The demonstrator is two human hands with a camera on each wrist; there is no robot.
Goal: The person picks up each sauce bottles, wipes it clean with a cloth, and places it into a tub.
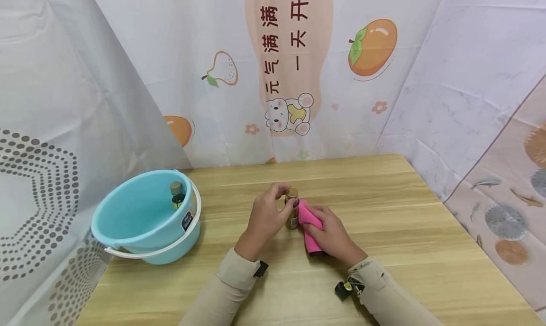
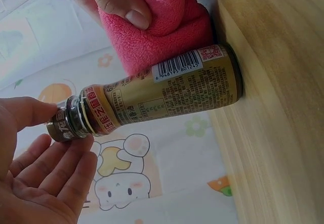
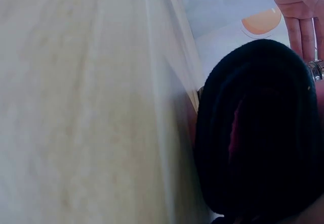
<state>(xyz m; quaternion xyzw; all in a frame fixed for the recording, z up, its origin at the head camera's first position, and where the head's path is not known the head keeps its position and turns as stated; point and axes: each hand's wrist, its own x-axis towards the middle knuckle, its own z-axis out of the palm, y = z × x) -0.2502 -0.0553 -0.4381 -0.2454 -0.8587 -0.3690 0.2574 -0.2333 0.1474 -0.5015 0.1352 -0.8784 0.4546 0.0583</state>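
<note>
A small glass sauce bottle (image 1: 292, 220) with a gold cap and a gold printed label stands upright on the wooden table. My left hand (image 1: 265, 211) pinches it at the cap (image 2: 62, 125) between thumb and fingers. Against the bottle's right side lies a folded pink towel cloth (image 1: 310, 218), which my right hand (image 1: 332, 233) grips with the thumb over the near fold. The right wrist view is mostly filled by the cloth's dark end (image 3: 253, 57), rolled into a loop. That cloth hides most of the bottle there.
At the table's left stands a light blue bucket (image 1: 128, 240) with a white handle. Inside it is another dark bottle (image 1: 177, 195) with a brownish cap. A printed curtain (image 1: 204, 127) hangs behind the wooden table (image 1: 384, 198).
</note>
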